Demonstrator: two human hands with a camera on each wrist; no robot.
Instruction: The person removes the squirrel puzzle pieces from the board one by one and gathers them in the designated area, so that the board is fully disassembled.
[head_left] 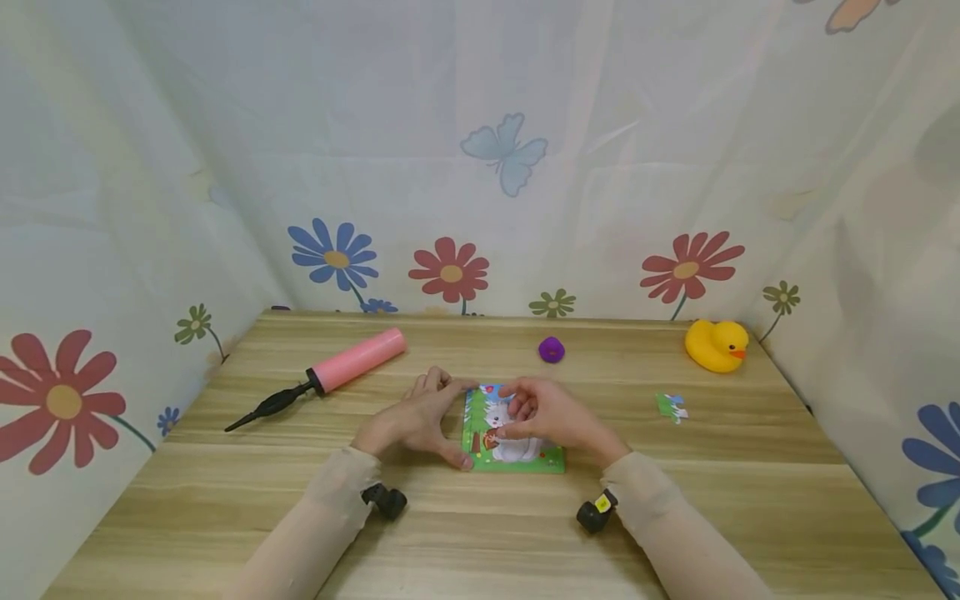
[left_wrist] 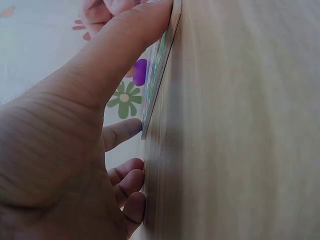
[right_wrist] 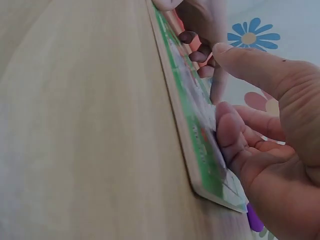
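Observation:
A flat picture puzzle (head_left: 480,460) lies on the table between my hands, showing a white animal and green trees. My left hand (head_left: 420,419) spans its left side, the thumb at the near corner and the index finger at the far corner. In the left wrist view, the other fingers of the left hand (left_wrist: 50,150) are bent beside the board (left_wrist: 162,65). My right hand (head_left: 558,412) is over the right half of the puzzle, partly covering it. The right wrist view has its bent fingertips (right_wrist: 227,127) right at the picture surface, the thumb apart from them.
Loose puzzle pieces (head_left: 670,407) lie to the right. A yellow rubber duck (head_left: 712,346) sits at the far right corner. A small purple ring-shaped thing (head_left: 551,349) is behind the puzzle. A pink and black hand pump (head_left: 352,365) lies at left. Flowered curtains (head_left: 510,250) enclose the table.

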